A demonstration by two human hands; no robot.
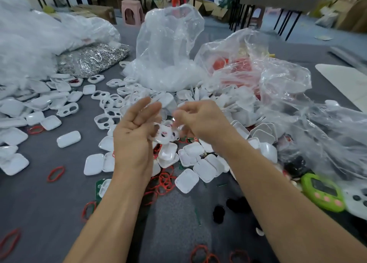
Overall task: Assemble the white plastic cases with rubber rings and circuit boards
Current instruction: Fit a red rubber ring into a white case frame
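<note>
Both hands are raised above a heap of white plastic cases point(188, 153) on the grey table. Between them hangs a white case part with two holes point(165, 136), blurred by motion. My left hand point(135, 135) has its fingers nearly straight and supports that part from the left. My right hand point(200, 119) has its fingers curled at the part's upper right edge; what they pinch is too blurred to tell. Red rubber rings point(163, 182) lie below the hands, and a green circuit board point(99, 189) shows beside my left forearm.
Clear plastic bags point(168, 50) stand behind the heap, one holding red parts point(236, 68), and a bag of metal pieces point(91, 58) lies at back left. A green handheld toy point(322, 193) and black round pieces point(220, 211) lie at right. More cases point(33, 119) spread left.
</note>
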